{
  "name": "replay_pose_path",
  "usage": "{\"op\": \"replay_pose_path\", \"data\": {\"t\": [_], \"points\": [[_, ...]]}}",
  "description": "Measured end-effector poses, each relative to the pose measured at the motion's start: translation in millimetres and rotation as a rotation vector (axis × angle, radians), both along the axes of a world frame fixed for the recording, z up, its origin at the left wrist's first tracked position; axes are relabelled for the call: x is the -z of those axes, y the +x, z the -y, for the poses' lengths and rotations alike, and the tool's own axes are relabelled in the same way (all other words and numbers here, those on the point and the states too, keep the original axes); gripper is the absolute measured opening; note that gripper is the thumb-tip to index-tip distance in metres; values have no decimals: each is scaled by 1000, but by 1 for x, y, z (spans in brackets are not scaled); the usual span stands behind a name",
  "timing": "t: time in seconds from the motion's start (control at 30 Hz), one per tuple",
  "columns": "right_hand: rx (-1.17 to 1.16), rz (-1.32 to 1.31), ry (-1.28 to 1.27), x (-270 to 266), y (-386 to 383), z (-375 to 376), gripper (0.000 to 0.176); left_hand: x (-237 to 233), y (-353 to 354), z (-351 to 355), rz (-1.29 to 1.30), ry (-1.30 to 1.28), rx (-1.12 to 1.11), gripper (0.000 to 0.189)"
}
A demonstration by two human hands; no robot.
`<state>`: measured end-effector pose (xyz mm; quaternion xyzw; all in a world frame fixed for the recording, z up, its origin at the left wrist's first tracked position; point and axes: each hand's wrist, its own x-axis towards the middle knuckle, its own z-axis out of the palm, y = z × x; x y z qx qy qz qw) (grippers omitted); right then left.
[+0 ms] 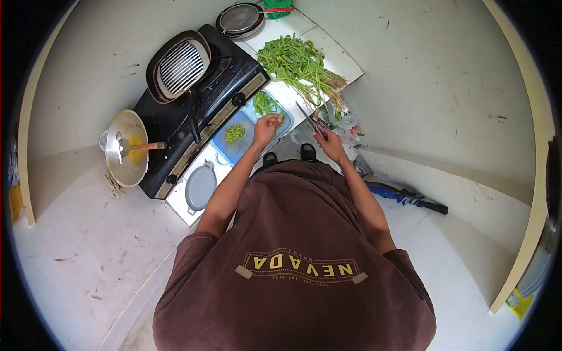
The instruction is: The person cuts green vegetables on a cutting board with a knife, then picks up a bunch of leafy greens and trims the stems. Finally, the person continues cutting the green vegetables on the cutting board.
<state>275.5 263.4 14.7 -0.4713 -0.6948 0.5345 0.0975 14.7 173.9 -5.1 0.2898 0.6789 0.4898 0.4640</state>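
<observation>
Two hands work over a low white tiled surface [345,58], seen from above w/ the person crouched in a brown shirt. Left hand [266,127] is on the right edge of a blue cutting board [231,151], fingers curled down over a small bunch of green stems [264,104], pinning it to the board. Right hand [331,144] is closed around the handle of a knife [305,113]; blade points up and away, just right of the left hand, tip near the stems but I can't tell if it touches.

A little heap of chopped greens [235,133] sits mid-board, apart from both hands. Big loose pile of long-stemmed greens [295,58] lies on the surface beyond the board.

Black stove [225,79] is left of the board, w/ a ridged grill pan [178,67] on top. Metal pan [124,149] w/ a wooden-handled spoon across it is further left, yellowish liquid inside. Grey oval lid [200,187] rests near the board's lower end. Round pot lid [240,19] at the far end. Blue folded umbrella [404,197] lies on the floor, right of the person.
</observation>
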Motion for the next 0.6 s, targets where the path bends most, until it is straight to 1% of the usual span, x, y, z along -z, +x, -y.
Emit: {"op": "replay_pose_path", "data": {"t": [0.07,0.1,0.2,0.27,0.3,0.33,0.43,0.47,0.57,0.6], "points": [[49,-129,-129,3,-11,-8,38,-10,-9,2,396,-24,-91,22],[72,-192,-195,-1,-19,-12,38,-23,-13,3,593,-30,-140,25],[88,-266,-262,-33,-51,-20,34,-54,-19,10,656,-49,-211,26],[34,-300,-267,-51,-73,-24,34,-60,-19,18,680,-33,-237,26],[7,-317,-270,-52,-83,-25,34,-61,-18,22,682,-14,-239,26],[-26,-327,-218,-53,-93,-25,35,-62,-17,25,683,6,-241,26],[-97,-351,-192,-57,-117,-20,35,-67,-11,33,606,42,-221,24],[-130,-350,-193,-59,-122,-19,29,-70,-9,36,562,51,-227,23],[-169,-472,-208,-62,-134,-12,24,-86,-4,44,437,68,-250,20],[-170,-439,-217,-68,-136,-10,21,-90,-3,46,401,67,-257,19]]}}
